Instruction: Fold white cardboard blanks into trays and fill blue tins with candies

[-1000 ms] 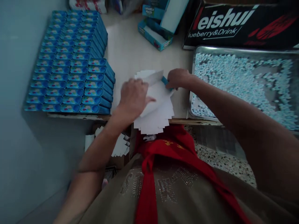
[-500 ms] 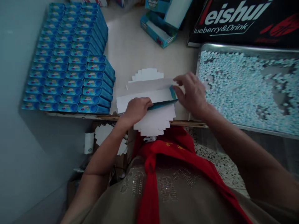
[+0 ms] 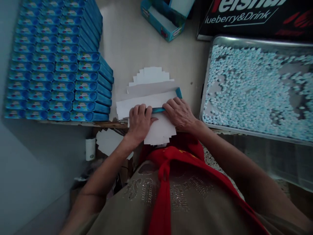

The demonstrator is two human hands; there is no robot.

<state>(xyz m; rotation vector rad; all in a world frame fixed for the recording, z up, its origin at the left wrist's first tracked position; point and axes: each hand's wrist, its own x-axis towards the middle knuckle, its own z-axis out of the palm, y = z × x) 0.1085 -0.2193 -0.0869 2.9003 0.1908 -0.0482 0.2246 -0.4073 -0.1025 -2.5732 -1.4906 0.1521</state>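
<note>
Both hands bend over a flat white card sheet with blue outer faces (image 3: 144, 100), at the table's near edge.
The left hand (image 3: 140, 122) and right hand (image 3: 180, 114) curl their fingers over its narrow blue folded strip, hiding its ends; I cannot tell whether they pinch or only press. Beneath the sheet, a fanned stack of white cards (image 3: 151, 74) overhangs the pale wooden table (image 3: 122, 39). Rows of stacked blue printed boxes (image 3: 58, 76) crowd the left; a shiny metal tray (image 3: 244, 41) of pale blue-and-white pellets (image 3: 244, 88) takes the right, its near corner beside the right forearm. Beyond sit an open blue carton (image 3: 153, 20) and a black cardboard box (image 3: 259, 28).
</note>
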